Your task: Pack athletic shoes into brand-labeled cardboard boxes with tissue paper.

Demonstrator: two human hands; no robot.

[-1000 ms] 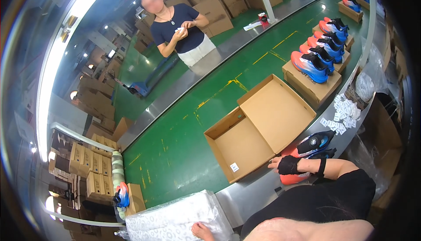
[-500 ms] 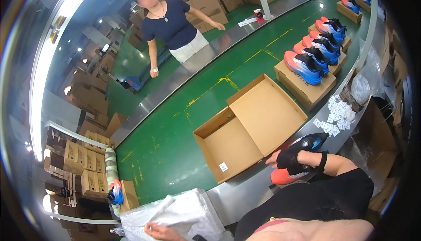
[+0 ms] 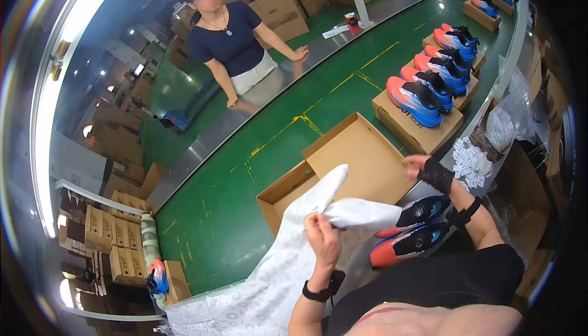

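My left hand (image 3: 322, 238) pinches a large sheet of white wrapping paper (image 3: 269, 275), lifted off the stack at the lower left. The sheet hangs across the near part of an open brown shoebox (image 3: 367, 146), hiding much of its left half. My right hand (image 3: 421, 168), in a black hand wrap, has its fingers apart and holds nothing, beside the shoebox's right edge. Below it, a red, black and blue sneaker (image 3: 422, 209) lies beside a matching sneaker (image 3: 411, 244) on the metal ledge close to me. The paper's corner reaches the upper sneaker.
Boxes with red-blue sneakers (image 3: 416, 102) on top line the green conveyor (image 3: 214, 213) at right. Small white packets (image 3: 470, 161) are heaped near my right arm. Stacked shoeboxes (image 3: 113, 229) stand at far left. A co-worker (image 3: 229, 45) leans on the far metal edge.
My left hand has drawn the white paper up and rightward over the shoebox. My right hand has left the sneakers and moved up. The co-worker's hands now rest on the far edge.
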